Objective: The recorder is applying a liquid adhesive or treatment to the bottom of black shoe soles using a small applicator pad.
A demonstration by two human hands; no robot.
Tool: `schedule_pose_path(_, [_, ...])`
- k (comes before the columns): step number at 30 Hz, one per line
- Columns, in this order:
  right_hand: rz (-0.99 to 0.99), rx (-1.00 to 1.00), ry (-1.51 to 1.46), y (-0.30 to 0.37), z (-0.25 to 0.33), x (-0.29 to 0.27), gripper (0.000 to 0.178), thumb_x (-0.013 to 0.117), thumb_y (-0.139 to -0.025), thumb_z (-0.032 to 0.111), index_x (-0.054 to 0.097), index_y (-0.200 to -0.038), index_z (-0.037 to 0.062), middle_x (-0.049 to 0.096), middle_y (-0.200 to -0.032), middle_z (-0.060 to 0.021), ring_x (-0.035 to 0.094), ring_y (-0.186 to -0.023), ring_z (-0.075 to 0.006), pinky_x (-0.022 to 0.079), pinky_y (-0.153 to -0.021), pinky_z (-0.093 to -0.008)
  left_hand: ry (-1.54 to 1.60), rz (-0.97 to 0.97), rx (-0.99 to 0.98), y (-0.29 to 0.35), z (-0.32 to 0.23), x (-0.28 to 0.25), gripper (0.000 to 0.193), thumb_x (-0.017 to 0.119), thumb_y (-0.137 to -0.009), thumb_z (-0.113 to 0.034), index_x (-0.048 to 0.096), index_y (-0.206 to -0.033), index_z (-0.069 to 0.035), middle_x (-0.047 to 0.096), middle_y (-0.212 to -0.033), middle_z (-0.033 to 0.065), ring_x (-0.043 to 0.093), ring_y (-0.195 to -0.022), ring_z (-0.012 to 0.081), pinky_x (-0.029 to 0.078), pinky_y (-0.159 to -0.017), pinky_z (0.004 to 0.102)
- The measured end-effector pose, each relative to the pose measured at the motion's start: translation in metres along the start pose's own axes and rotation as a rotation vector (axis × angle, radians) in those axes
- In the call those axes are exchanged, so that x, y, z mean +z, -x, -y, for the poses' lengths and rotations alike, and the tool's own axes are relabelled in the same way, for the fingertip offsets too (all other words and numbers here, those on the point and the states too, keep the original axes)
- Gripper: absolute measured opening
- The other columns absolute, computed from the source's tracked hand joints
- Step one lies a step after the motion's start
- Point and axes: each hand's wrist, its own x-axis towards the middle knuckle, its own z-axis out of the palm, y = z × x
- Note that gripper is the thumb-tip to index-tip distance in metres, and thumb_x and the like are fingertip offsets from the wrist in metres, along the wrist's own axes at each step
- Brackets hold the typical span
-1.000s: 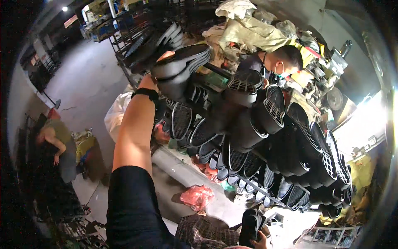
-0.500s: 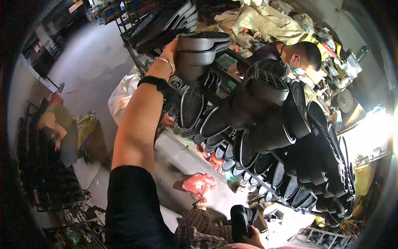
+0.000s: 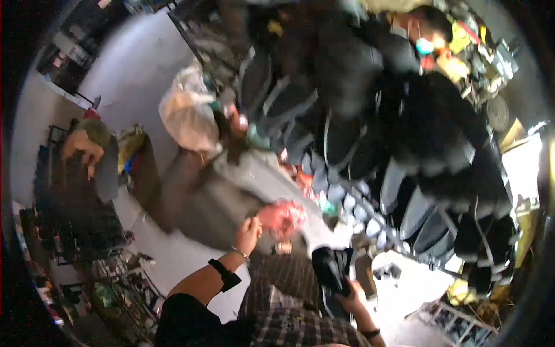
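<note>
1. Head view: the black soles [image 3: 331, 270] are in the right hand [image 3: 354, 299], its fingers closed on their near end, beside the checked cloth [image 3: 269, 280].
2. The left hand [image 3: 248, 234] is near the red bag [image 3: 287, 217]; blur hides how far it opens.
3. The soles look light, rubbery, hardly fragile, yet might slide apart; best gripped mid-length, across both sides.

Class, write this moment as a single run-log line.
left hand: nothing visibly held; right hand: holding black soles; red plastic bag: on floor
</note>
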Motion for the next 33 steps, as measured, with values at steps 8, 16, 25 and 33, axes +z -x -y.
schedule_pose_path(8, [0.190, 0.301, 0.022, 0.020, -0.018, -0.041, 0.066, 0.079, -0.069, 0.016, 0.052, -0.127, 0.0013, 0.058, -0.114, -0.0200, 0.057, -0.104, -0.0376, 0.047, -0.089, -0.0407, -0.920, 0.864, 0.077, 0.115, 0.161, 0.119, 0.036, 0.052, -0.095, -0.026, 0.059, -0.121, -0.002, 0.058, -0.122, 0.0164, 0.052, -0.116, 0.0329, 0.042, -0.100, 0.0408])
schedule_pose_path(16, [0.095, 0.326, -0.042, 0.086, -0.090, -0.003, 0.061, 0.076, -0.069, 0.006, 0.052, -0.126, -0.0008, 0.058, -0.109, -0.0178, 0.059, -0.101, -0.0327, 0.048, -0.086, -0.0367, -1.089, 0.763, 0.869, 0.092, 0.268, 0.179, 0.044, 0.061, -0.084, -0.033, 0.061, -0.121, -0.009, 0.059, -0.124, 0.0097, 0.047, -0.124, 0.0311, 0.030, -0.108, 0.0510])
schedule_pose_path(25, [-0.002, -0.012, -0.001, 0.125, -0.148, 0.034, 0.063, 0.079, -0.064, 0.007, 0.056, -0.122, 0.0007, 0.058, -0.108, -0.0180, 0.058, -0.099, -0.0342, 0.048, -0.087, -0.0379, -0.801, 0.605, 1.026, 0.077, 0.273, 0.218, 0.020, 0.054, -0.086, -0.019, 0.064, -0.098, -0.006, 0.065, -0.087, 0.0134, 0.060, -0.088, 0.0322, 0.043, -0.085, 0.0444])
schedule_pose_path(33, [0.148, -0.330, 0.014, 0.192, -0.126, 0.036, 0.060, 0.076, -0.063, 0.008, 0.058, -0.120, 0.0051, 0.060, -0.112, -0.0171, 0.059, -0.103, -0.0365, 0.049, -0.087, -0.0402, -0.704, 0.669, 1.233, 0.090, 0.336, 0.207, 0.024, 0.054, -0.092, -0.022, 0.064, -0.106, -0.006, 0.068, -0.100, 0.0121, 0.063, -0.096, 0.0299, 0.046, -0.093, 0.0407])
